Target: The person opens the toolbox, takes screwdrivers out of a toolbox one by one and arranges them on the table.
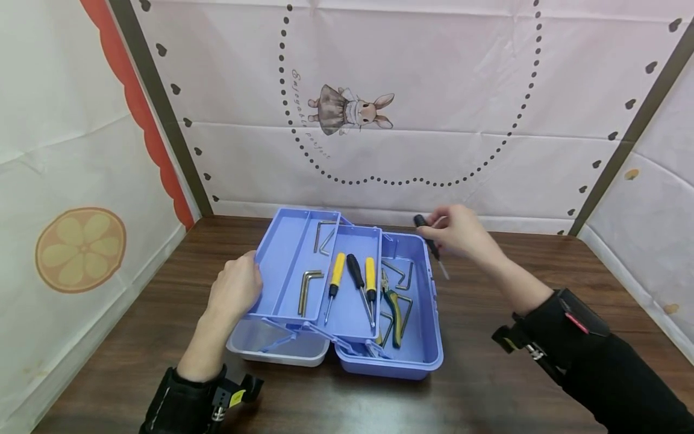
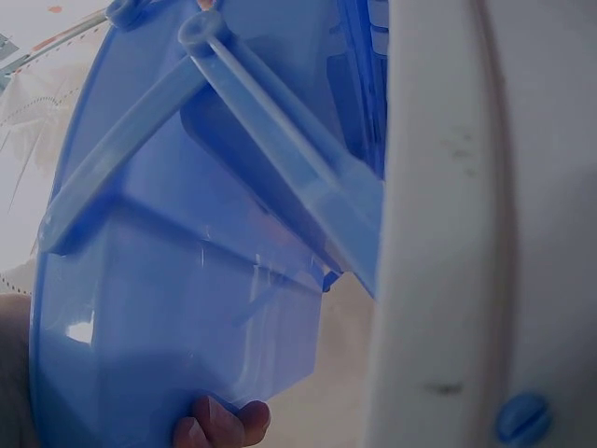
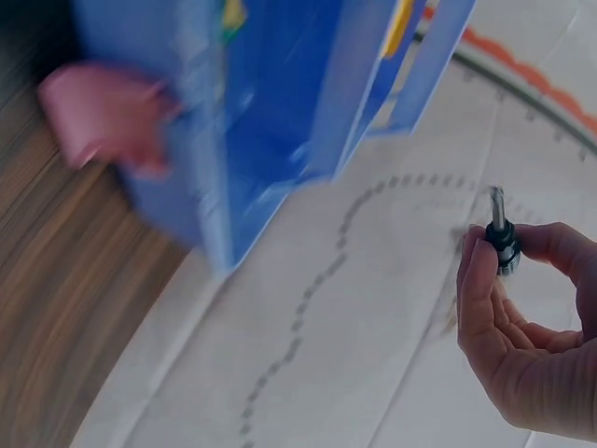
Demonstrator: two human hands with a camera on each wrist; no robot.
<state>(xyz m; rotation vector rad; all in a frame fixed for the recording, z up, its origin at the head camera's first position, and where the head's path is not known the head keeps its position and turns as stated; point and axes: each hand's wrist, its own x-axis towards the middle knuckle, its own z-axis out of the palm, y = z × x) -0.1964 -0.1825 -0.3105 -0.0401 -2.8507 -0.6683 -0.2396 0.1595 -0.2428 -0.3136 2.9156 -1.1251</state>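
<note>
My left hand [image 1: 234,288] grips the left edge of the upper tray [image 1: 273,271] of an unfolded blue toolbox [image 1: 390,367]. In the left wrist view, its fingertips [image 2: 219,425] curl under the tray. My right hand [image 1: 461,234] pinches a black-handled screwdriver [image 1: 425,232] above the box's right wall, its shaft slanting down. The right wrist view shows that screwdriver [image 3: 504,245] between thumb and fingers. Two yellow screwdrivers [image 1: 337,269] and another black screwdriver [image 1: 355,269] lie in the middle tray [image 1: 341,322]. Several hex keys [image 1: 308,289] rest in the upper tray.
Pliers with green and yellow handles [image 1: 394,313] and more hex keys [image 1: 408,277] lie in the deep right compartment. Folding arms [image 1: 320,328] link the trays. The translucent lid [image 1: 276,352] sits under the trays at left. Cloth walls [image 1: 434,120] enclose the wooden table [image 1: 509,361].
</note>
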